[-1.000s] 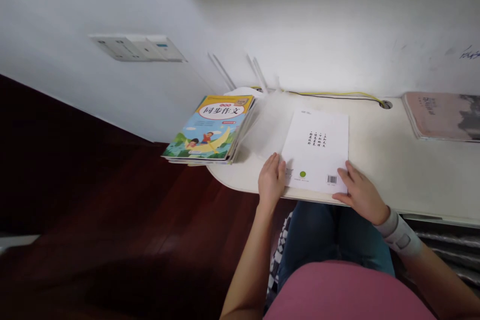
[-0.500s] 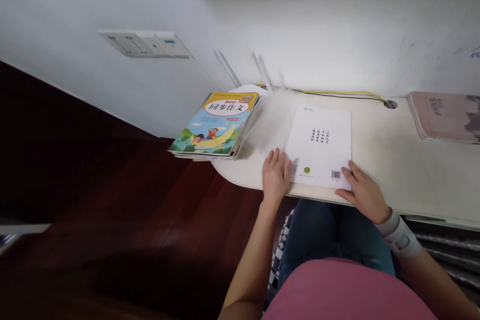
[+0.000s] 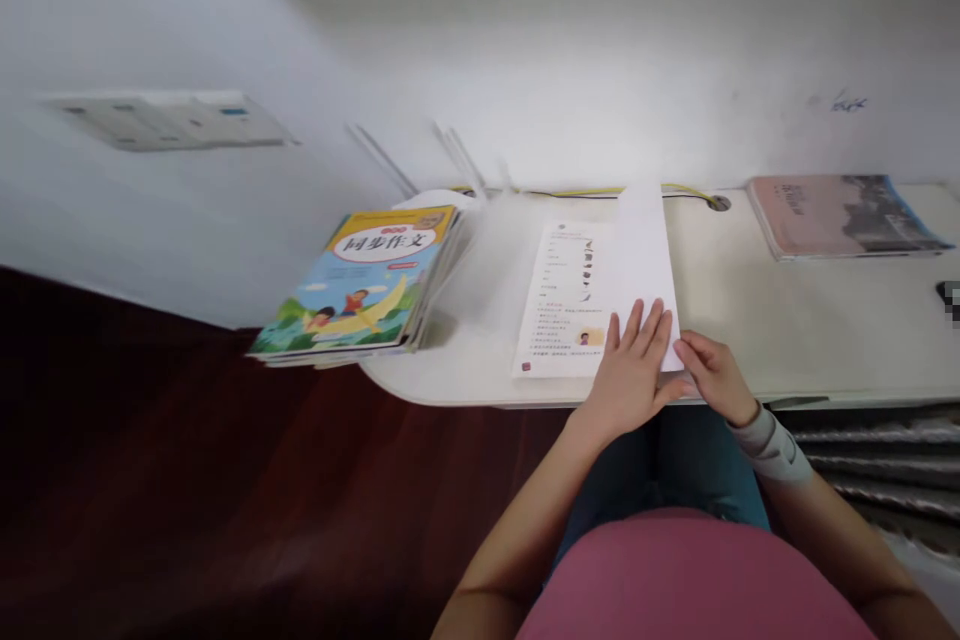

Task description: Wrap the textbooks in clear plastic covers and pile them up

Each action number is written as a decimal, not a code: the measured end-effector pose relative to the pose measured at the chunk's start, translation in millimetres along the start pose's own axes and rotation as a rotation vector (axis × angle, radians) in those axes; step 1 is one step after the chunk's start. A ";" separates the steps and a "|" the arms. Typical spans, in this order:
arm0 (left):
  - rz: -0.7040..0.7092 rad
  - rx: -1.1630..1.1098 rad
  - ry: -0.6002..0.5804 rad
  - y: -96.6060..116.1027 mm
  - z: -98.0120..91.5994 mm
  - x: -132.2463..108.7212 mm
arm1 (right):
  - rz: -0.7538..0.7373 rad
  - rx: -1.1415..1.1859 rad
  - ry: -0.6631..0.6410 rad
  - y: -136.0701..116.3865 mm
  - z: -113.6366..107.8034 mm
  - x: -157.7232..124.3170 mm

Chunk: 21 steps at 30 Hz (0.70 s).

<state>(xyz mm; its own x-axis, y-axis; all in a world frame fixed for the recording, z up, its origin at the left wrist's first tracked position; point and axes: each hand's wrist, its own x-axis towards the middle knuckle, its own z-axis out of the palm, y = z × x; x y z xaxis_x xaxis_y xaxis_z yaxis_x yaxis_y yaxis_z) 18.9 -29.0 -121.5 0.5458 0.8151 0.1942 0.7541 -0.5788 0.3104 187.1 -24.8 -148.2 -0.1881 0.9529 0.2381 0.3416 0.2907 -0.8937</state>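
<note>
A thin white book (image 3: 559,300) lies partly opened on the white desk near its front edge, showing a printed page with small pictures. Its blank white cover (image 3: 645,240) rises folded over the right side. My left hand (image 3: 634,365) rests flat on the lower part of this cover, fingers stretched. At the lower right corner, my right hand (image 3: 712,375) is closed with thumb and fingers pinching the edge; a grey band is round the wrist.
A stack of books (image 3: 360,285) with a colourful top cover stands at the desk's left end. Farther right lies a pinkish book (image 3: 832,215). Yellow and black cables (image 3: 585,192) run along the wall to a round hole (image 3: 718,204). A wall socket panel (image 3: 172,120) is at left.
The book has gone from closed, back cover up, to partly opened. My left hand has moved right from the book's left corner onto the cover. The view has shifted right.
</note>
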 end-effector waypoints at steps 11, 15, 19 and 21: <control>0.059 0.155 -0.032 19.1 35.0 37.9 | -0.027 -0.946 0.108 29.8 -63.5 -32.8; 0.073 0.129 -0.071 36.0 56.9 52.9 | -0.035 -1.171 -0.009 42.8 -71.5 -50.4; 0.044 0.115 -0.093 40.5 65.9 58.4 | -0.062 -1.205 -0.035 47.0 -74.2 -53.4; 0.038 0.111 -0.092 39.7 65.9 58.2 | -0.062 -1.200 -0.044 47.8 -75.9 -52.9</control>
<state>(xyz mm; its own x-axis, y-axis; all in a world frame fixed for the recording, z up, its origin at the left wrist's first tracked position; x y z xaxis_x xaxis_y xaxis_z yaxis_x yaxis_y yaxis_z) 104.7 -6.0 -159.2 0.6016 0.7903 0.1162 0.7656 -0.6120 0.1983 283.3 -54.8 -174.6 -0.2578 0.9374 0.2341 0.9661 0.2537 0.0480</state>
